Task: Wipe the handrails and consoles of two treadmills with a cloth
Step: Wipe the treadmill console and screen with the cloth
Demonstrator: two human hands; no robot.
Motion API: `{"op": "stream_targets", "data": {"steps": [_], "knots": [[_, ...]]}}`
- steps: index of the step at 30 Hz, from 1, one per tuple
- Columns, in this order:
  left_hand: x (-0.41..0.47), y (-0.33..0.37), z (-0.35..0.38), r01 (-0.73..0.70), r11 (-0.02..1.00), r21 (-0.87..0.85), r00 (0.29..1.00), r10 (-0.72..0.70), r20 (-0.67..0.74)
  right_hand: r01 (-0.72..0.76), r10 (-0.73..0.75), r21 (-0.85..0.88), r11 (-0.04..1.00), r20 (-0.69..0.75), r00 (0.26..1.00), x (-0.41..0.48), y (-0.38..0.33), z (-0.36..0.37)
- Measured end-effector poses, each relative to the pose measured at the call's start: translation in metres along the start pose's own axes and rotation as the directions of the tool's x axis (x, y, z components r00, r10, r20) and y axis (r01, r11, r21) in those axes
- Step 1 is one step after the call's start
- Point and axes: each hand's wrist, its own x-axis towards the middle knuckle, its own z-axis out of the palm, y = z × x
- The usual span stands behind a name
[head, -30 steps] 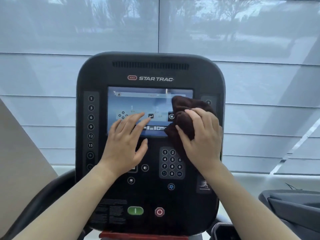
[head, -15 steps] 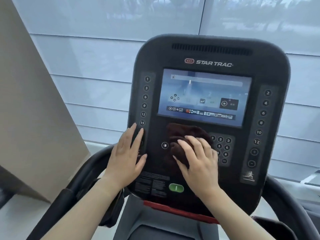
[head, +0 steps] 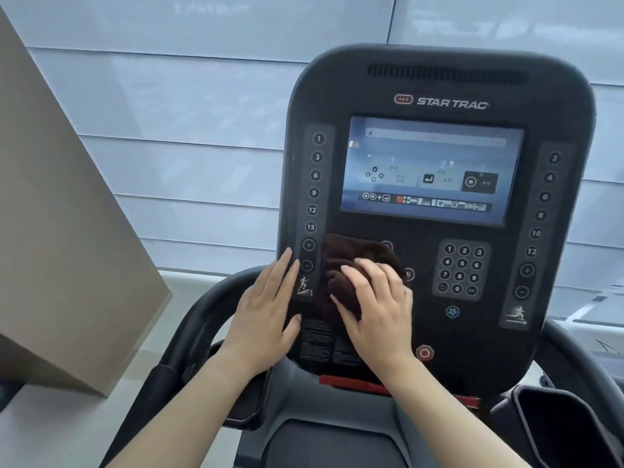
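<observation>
A black Star Trac treadmill console (head: pixel 439 79) fills the right half of the view, its screen (head: pixel 429 170) lit. A dark brown cloth (head: pixel 341 261) is bunched on the console's lower left, below the screen. My right hand (head: pixel 374 309) lies on the cloth with fingers curved over it, pressing it against the panel. My left hand (head: pixel 266 309) rests flat on the console's lower left edge, fingers straight, beside the left button column. The black curved handrail (head: pixel 196 319) arcs out to the left below the console.
A beige slanted panel (head: pixel 67 231) stands at the left. Grey window blinds (head: pixel 202 130) hang behind the console. A red strip (head: pixel 351 383) runs under the console. A black cup holder (head: pixel 567 420) sits at the lower right, and a number keypad (head: pixel 461 268) lies right of the cloth.
My right hand has dragged the cloth from the screen's right side down and left to the console's lower left. My left hand slid from the screen to the left edge.
</observation>
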Motion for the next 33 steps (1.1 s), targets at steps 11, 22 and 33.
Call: {"op": "stream_targets", "data": {"steps": [11,22,33], "knots": [[-0.040,-0.043,0.019,0.014,0.999,-0.048,0.994,-0.009,0.108,-0.138,0.141,0.049,0.989,-0.079,0.987,0.038,-0.045,0.017],[-0.082,-0.089,0.067,0.122,0.992,0.033,0.962,-0.126,0.243,-0.154,0.153,-0.028,0.988,-0.039,0.987,-0.022,-0.057,0.029],[-0.080,-0.089,0.069,0.138,0.990,-0.019,0.976,-0.133,0.171,-0.166,0.165,-0.013,0.986,-0.070,0.984,0.021,-0.081,0.041]]}}
